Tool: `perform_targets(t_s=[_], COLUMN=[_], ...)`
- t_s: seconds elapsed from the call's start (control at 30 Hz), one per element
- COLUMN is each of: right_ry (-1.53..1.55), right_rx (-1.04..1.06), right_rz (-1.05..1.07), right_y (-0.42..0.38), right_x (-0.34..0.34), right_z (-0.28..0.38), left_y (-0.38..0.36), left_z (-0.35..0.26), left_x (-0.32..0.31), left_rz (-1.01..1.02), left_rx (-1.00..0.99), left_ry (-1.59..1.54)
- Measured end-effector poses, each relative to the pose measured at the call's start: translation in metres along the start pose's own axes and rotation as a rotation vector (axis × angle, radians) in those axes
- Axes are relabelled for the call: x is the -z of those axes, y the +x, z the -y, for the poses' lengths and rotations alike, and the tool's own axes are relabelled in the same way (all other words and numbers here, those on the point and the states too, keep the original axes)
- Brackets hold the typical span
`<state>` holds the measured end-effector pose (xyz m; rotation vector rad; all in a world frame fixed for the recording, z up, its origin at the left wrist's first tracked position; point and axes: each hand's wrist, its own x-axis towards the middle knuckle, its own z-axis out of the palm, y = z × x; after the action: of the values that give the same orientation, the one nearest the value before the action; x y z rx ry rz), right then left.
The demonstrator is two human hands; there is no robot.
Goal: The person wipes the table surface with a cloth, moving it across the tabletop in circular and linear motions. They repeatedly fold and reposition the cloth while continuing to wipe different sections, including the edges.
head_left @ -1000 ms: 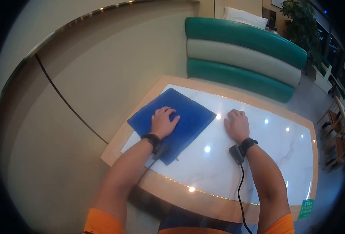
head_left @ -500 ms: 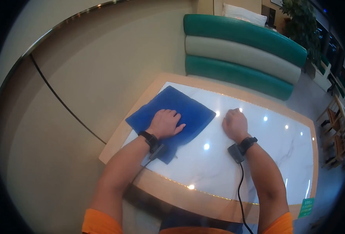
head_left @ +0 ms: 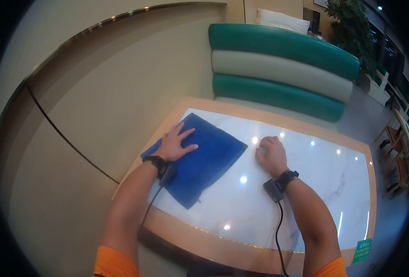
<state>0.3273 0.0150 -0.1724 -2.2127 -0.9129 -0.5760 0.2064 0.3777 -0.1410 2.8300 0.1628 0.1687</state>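
Note:
A blue cloth lies spread flat on the left part of a table with a white marbled top and a wooden edge. My left hand rests on the cloth's left side, palm down, fingers apart. To the right of the cloth, my right hand is on the bare marbled top with its fingers curled; whether anything is inside them is hidden. Both wrists wear black bands with a small device and a cable.
Behind the table stands a green and white padded bench. A beige wall runs along the left. A green sticker is on the near right table corner. Wooden chairs and a plant are at the right.
My left hand has moved left across the cloth and its fingers have spread wider. The cloth's near corner lies flatter. My right hand has shifted slightly left, and the view has moved a little.

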Motion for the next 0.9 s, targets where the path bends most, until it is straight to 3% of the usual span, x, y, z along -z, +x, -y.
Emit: perform_targets(t_s=[0.13, 0.3, 0.37, 0.57, 0.67, 0.8, 0.9], right_ry=[0.038, 0.005, -0.007, -0.078, -0.039, -0.065, -0.060], right_rx=[-0.018, -0.023, 0.000, 0.134, -0.024, -0.020, -0.018], right_rz=[0.007, 0.056, 0.043, 0.113, 0.043, 0.085, 0.072], right_y=[-0.002, -0.001, 0.000, 0.002, -0.001, -0.009, -0.011], right_x=[-0.002, 0.002, -0.005, 0.020, 0.035, 0.054, 0.054], right_z=[-0.007, -0.008, -0.012, -0.058, -0.083, -0.077, -0.080], left_y=[-0.020, -0.036, -0.036, -0.036, -0.029, 0.011, 0.073], left_z=[-0.058, -0.077, -0.074, -0.038, -0.036, -0.030, 0.007], left_x=[0.005, 0.003, 0.002, -0.012, -0.010, -0.018, -0.024], left_rz=[0.211, 0.246, 0.240, 0.141, 0.167, 0.108, 0.063], left_rx=[-0.124, 0.054, 0.081, -0.143, -0.199, -0.096, 0.043], left_ry=[0.141, 0.235, 0.214, 0.084, 0.064, 0.132, 0.204])
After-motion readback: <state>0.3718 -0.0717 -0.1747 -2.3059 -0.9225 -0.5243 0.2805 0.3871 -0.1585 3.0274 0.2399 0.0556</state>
